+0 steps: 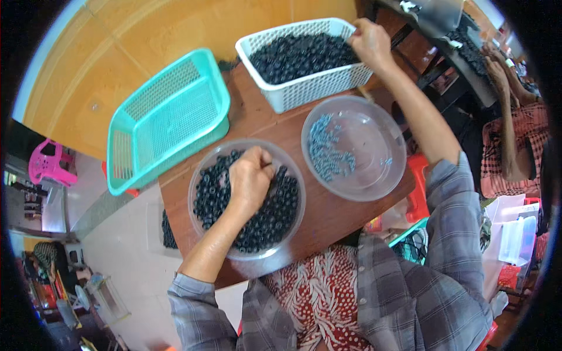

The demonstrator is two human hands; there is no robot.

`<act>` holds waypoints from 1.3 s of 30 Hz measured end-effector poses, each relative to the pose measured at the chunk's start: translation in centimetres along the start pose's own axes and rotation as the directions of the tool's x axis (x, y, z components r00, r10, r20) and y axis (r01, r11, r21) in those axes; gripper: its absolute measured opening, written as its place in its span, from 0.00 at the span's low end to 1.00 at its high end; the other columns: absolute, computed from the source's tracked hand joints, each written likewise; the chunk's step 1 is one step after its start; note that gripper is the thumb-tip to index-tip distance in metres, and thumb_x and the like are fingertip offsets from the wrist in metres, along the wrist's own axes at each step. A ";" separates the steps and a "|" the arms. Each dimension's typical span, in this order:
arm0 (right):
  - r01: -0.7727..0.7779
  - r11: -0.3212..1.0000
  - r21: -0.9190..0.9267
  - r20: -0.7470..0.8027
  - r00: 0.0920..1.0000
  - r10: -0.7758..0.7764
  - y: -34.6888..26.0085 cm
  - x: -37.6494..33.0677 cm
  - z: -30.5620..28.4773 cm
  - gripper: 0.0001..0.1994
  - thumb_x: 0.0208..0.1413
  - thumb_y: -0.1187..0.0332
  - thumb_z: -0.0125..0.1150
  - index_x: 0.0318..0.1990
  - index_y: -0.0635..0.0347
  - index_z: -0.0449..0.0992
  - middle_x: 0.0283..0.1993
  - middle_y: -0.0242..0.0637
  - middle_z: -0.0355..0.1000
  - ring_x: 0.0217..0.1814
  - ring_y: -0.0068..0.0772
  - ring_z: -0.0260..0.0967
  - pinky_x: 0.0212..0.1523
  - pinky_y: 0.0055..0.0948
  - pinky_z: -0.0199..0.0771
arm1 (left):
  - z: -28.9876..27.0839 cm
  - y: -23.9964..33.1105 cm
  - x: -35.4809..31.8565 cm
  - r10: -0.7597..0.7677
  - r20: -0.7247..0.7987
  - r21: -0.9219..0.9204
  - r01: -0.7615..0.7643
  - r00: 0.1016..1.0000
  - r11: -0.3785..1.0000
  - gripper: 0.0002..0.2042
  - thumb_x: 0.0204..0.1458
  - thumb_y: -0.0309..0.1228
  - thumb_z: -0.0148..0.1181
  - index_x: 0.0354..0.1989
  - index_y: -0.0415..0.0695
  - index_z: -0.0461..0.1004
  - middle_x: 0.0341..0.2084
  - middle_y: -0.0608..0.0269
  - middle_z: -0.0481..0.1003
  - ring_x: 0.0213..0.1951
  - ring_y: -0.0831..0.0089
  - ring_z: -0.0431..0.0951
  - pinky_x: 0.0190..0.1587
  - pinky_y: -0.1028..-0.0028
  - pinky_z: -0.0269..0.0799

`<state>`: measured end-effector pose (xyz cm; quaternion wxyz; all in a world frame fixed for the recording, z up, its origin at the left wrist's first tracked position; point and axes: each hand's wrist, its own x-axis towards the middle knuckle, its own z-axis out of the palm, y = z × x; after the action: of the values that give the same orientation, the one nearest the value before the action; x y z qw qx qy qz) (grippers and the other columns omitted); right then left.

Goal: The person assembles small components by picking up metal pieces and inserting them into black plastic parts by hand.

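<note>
My left hand (250, 178) is down in a clear round bowl (297, 219) of small black round pieces (266, 225), some showing a hole in the middle. Its fingers are curled together, and whatever they hold is hidden. At the far right corner of a white lattice basket (316, 93), my right hand (370, 44) is closed with fingertips pinched by the rim; what is between them cannot be made out. Similar black pieces (301, 55) fill that basket. Between my arms, a second clear round bowl (374, 169) holds many small blue-grey pieces (328, 152), mostly along its left side.
A turquoise basket (175, 114) with nothing in it stands at the left of the brown wooden table (249, 108). A container of black pieces (169, 231) sits lower, beyond the left edge. Another person's hands (500, 73) work over black pieces at far right. A pink chair (52, 164) stands left.
</note>
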<state>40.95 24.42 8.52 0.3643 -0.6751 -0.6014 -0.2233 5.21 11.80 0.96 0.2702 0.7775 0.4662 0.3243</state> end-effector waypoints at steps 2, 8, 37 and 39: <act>0.055 0.983 0.174 0.061 0.996 -0.066 -3.7 -1.1 -1.6 0.11 0.44 0.70 0.60 0.37 0.64 0.76 0.33 0.45 0.75 0.36 0.43 0.74 0.38 0.37 0.72 | -1.4 -0.9 -0.8 -0.277 0.092 -0.474 0.286 0.957 0.833 0.07 0.42 0.18 0.62 0.30 0.37 0.73 0.23 0.59 0.75 0.25 0.68 0.77 0.31 0.72 0.73; 0.022 0.654 0.756 0.238 0.922 -0.306 -15.0 -12.4 -6.9 0.07 0.46 0.74 0.61 0.34 0.62 0.78 0.31 0.40 0.75 0.35 0.38 0.72 0.37 0.32 0.71 | -4.6 1.1 -4.3 -0.459 0.207 -0.852 0.390 0.864 0.349 0.06 0.48 0.17 0.59 0.35 0.35 0.72 0.27 0.59 0.76 0.28 0.69 0.78 0.33 0.75 0.75; -0.387 0.318 0.865 0.432 0.898 -0.084 -23.1 -23.9 -10.0 0.08 0.44 0.82 0.61 0.33 0.63 0.75 0.29 0.33 0.68 0.28 0.24 0.65 0.27 0.21 0.65 | -3.0 3.4 -10.4 -0.107 -0.338 -0.475 -0.072 0.935 0.877 0.07 0.45 0.16 0.62 0.33 0.36 0.75 0.33 0.61 0.75 0.35 0.77 0.72 0.38 0.78 0.70; -0.378 0.308 0.873 0.421 0.903 -0.084 -23.1 -24.1 -10.0 0.08 0.44 0.82 0.61 0.33 0.63 0.74 0.29 0.33 0.68 0.28 0.23 0.65 0.26 0.21 0.65 | -3.0 3.5 -10.4 -0.052 -0.361 -0.408 -0.108 0.931 0.906 0.07 0.44 0.15 0.62 0.32 0.36 0.75 0.33 0.59 0.75 0.35 0.75 0.73 0.38 0.77 0.70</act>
<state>15.55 1.47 2.21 0.5788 -0.4183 -0.6102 0.3430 1.15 1.34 2.85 0.3358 0.6337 0.4156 0.5594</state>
